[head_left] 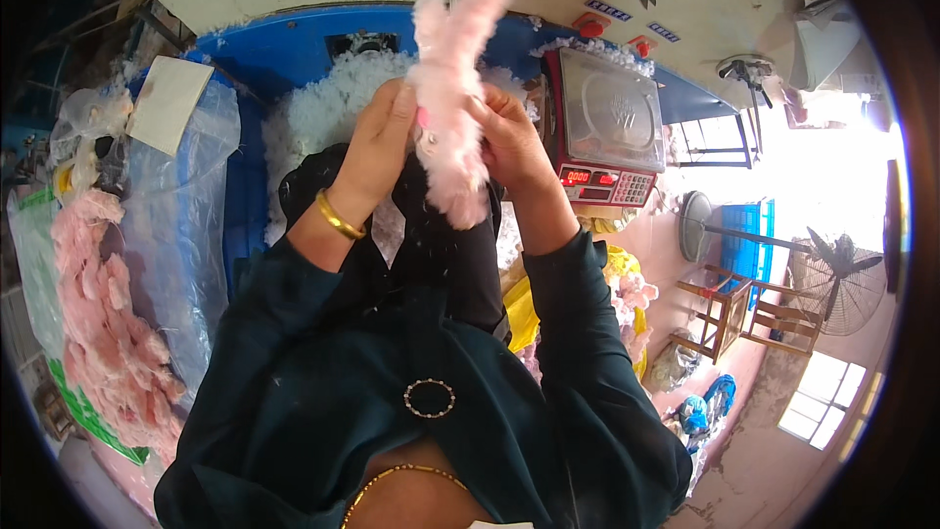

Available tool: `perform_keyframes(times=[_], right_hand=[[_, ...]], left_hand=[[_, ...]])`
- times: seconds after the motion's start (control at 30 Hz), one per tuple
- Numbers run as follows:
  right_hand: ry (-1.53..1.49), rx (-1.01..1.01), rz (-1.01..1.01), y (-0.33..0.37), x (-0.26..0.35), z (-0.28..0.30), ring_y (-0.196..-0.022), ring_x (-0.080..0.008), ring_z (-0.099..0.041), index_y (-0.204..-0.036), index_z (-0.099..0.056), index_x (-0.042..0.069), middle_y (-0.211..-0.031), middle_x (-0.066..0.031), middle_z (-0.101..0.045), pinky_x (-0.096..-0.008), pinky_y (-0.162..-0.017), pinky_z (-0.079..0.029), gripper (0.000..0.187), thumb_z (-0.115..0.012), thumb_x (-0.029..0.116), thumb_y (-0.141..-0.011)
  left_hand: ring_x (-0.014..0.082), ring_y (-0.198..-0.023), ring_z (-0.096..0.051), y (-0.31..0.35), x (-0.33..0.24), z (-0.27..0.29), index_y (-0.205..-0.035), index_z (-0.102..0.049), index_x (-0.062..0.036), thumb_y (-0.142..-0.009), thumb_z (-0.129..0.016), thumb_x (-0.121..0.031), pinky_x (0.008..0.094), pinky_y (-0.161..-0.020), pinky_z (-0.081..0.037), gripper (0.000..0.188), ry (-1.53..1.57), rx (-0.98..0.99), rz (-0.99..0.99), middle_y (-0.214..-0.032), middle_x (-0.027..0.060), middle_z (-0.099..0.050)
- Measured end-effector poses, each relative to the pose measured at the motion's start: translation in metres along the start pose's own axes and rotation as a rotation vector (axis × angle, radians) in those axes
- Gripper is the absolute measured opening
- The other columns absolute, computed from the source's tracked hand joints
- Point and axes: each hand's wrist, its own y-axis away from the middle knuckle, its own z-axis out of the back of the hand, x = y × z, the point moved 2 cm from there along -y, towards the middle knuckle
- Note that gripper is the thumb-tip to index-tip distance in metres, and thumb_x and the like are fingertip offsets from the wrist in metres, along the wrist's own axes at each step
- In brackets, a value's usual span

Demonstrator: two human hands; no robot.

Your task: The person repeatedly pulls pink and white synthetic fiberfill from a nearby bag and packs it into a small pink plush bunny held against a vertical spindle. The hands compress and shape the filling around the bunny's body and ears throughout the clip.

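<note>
Two bare hands are raised in the middle of the view, and a pink plush skin point(450, 103) is pinched between them. At the far left, a clear plastic bag point(181, 196) is propped beside a heap of more pink plush pieces point(103, 323). Next, the left hand point(377, 142), with a gold bangle point(339, 216) at the wrist, is closed on the skin's left edge, fingers pressed into the fur. Behind the skin, white stuffing fibre point(328, 103) is piled in a blue bin point(284, 44). The right hand point(509, 142) is clamped on the skin's right edge, thumb against fingers. Further right, a red weighing scale point(602, 127) is set.

Loose fibre could be shed onto the dark sleeves and lap, since fluff clings already. The skin could slip if only fur is gripped, or a seam could be strained if the edges are pulled apart too hard.
</note>
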Motion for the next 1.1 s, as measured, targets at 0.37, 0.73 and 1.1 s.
perform_keyframes(times=[0.37,0.73,1.1], right_hand=[[1.514,-0.034,0.739,-0.005,0.052,-0.030,-0.059,-0.0306,-0.057,-0.069,-0.060,0.006,-0.066,-0.0114,-0.056,-0.0385,-0.053,-0.044,0.024,-0.072,0.026,-0.073],[1.414,-0.045,0.881,-0.115,0.079,0.012,-0.056,-0.0285,-0.058,-0.060,-0.061,0.010,-0.061,-0.0072,-0.058,-0.0358,-0.050,-0.045,0.019,-0.072,0.024,-0.064],[1.456,-0.064,1.087,-0.138,0.084,0.017,-0.054,-0.0301,-0.056,-0.058,-0.059,0.008,-0.060,-0.0113,-0.057,-0.0367,-0.048,-0.044,0.019,-0.069,0.022,-0.067]], left_hand=[[0.0200,-0.097,-0.063,0.002,-0.024,-0.027,-0.120,-0.056,-0.0021,-0.094,-0.052,-0.035,0.0330,-0.080,-0.054,0.042,0.536,0.079,0.017,-0.111,0.0093,-0.063],[0.0273,-0.067,-0.062,-0.013,-0.060,-0.025,-0.097,-0.059,0.0026,-0.085,-0.067,-0.038,0.0361,-0.060,-0.049,0.043,-0.855,-0.137,-0.295,-0.078,0.0150,-0.063],[0.0455,-0.080,-0.060,-0.040,-0.036,-0.039,-0.089,-0.056,0.0034,-0.088,-0.058,-0.046,0.0475,-0.066,-0.049,0.050,-0.865,-0.061,-0.297,-0.084,0.0267,-0.062]])
